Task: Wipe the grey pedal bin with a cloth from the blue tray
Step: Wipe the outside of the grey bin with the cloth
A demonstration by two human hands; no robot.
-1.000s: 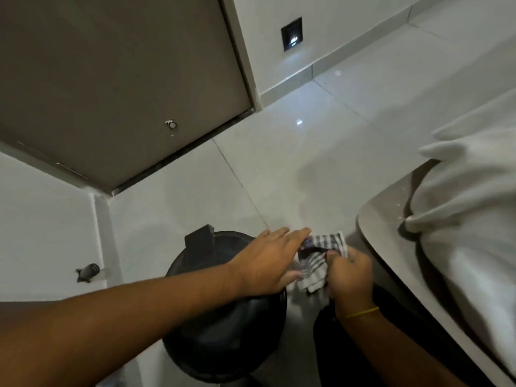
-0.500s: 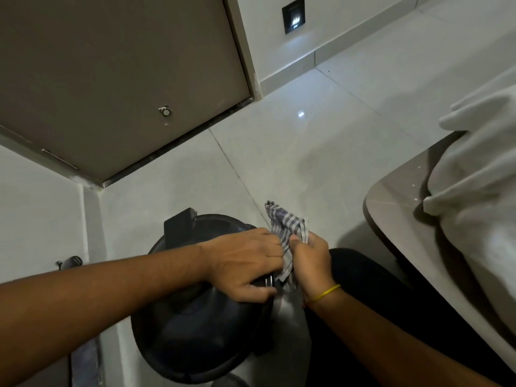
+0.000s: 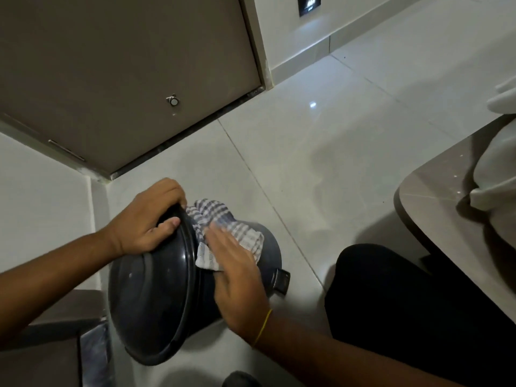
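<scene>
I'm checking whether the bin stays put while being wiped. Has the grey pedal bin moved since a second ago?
Yes. The pedal bin stood upright with its lid facing up; now it is tipped over toward the wall, away from the bed platform, lid rim gripped by the left hand.

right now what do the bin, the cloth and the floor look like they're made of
Dark grey round pedal bin: glossy hard shell with small light glints, plastic or coated metal; cannot tell which.
Grey-and-white checked cloth: soft woven fabric, matte, crumpled into folds under the right hand.
Pale tiled floor: polished ceramic or stone tile, with grout lines and a mirrored light spot.
</scene>
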